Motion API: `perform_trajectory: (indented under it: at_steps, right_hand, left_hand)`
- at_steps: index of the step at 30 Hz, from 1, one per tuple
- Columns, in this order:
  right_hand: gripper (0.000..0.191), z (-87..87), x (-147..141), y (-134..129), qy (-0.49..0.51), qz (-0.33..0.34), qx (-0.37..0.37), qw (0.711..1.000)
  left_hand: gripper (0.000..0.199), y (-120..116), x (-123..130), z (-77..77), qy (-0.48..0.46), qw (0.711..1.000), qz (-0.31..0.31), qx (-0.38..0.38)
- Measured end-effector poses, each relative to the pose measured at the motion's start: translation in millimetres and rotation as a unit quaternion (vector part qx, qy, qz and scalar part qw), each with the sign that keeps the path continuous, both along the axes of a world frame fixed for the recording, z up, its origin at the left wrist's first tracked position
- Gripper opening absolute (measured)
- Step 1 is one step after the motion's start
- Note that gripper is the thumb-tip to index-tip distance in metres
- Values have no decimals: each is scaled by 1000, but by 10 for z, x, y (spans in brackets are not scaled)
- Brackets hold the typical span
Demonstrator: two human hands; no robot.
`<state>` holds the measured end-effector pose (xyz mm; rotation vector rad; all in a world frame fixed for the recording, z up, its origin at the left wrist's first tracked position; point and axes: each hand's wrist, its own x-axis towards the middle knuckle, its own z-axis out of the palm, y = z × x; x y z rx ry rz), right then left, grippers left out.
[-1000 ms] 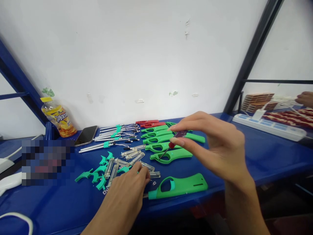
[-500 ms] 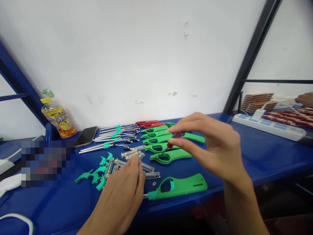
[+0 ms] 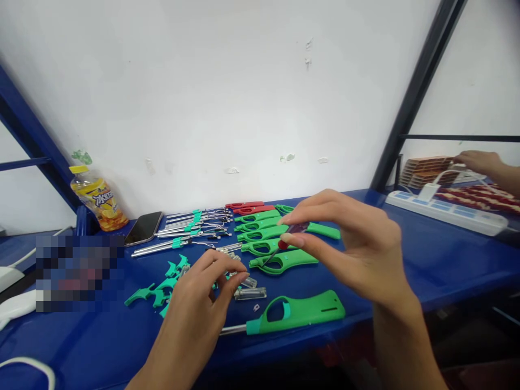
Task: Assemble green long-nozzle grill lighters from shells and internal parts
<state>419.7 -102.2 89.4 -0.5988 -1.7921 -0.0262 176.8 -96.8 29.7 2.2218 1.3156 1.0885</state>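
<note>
My right hand pinches the handle of a small screwdriver, purple and red, its thin shaft slanting down-left over a green lighter half-shell. With thumb and index finger brought together, my left hand hovers over clear plastic fuel tanks; whatever sits at its fingertips is too small to make out. A whole green lighter lies near the front edge, its metal tube partly behind my left hand. Teal triggers are scattered left of that hand. A tiny pale piece rests beside the whole lighter.
Metal lighter tubes with wires lie in a row behind. Red shells are by the wall. At left stand a drink bottle and a phone. A power strip is at right, where another person's hand reaches in.
My left hand has lifted off the clear tanks, its thumb and index finger now pinched together. My right hand stays nearly still with the screwdriver. The other person's hand has moved left.
</note>
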Motion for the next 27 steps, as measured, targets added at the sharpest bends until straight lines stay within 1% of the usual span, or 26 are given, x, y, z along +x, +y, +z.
perform_trajectory:
  at_steps: [4,7,10,13,15,17,20,22,25,27]
  right_hand:
    - [17,1,-17,-15,6,11,-2,1000]
    - [18,-2,-21,-16,9,16,-7,1000]
    - [18,-4,-22,-10,9,17,-3,1000]
    - [16,-3,-24,-7,8,20,-3,1000]
    - [16,-4,-27,-6,8,23,0,1000]
    - [16,-7,-31,-3,11,32,8,999]
    - [16,-17,-40,7,23,58,23,998]
    - [15,-26,-46,12,34,70,33,996]
    - [17,-40,-49,14,50,72,43,995]
    - [19,-47,-46,15,55,68,49,995]
  left_hand:
    - [23,12,-27,-11,-6,1000,9,0]
    - [27,18,-33,-14,-8,1000,2,15]
    - [26,-4,-11,-6,-30,999,-4,15]
    - [21,-56,39,23,-68,997,28,-3]
    - [17,-90,75,55,-98,993,57,-32]
    - [15,-107,101,91,-139,985,64,-81]
    - [22,-84,113,131,-214,962,31,-164]
    - [30,-52,107,139,-252,946,0,-203]
    - [39,-20,102,135,-287,928,-29,-236]
    - [39,-17,106,130,-314,915,-35,-251]
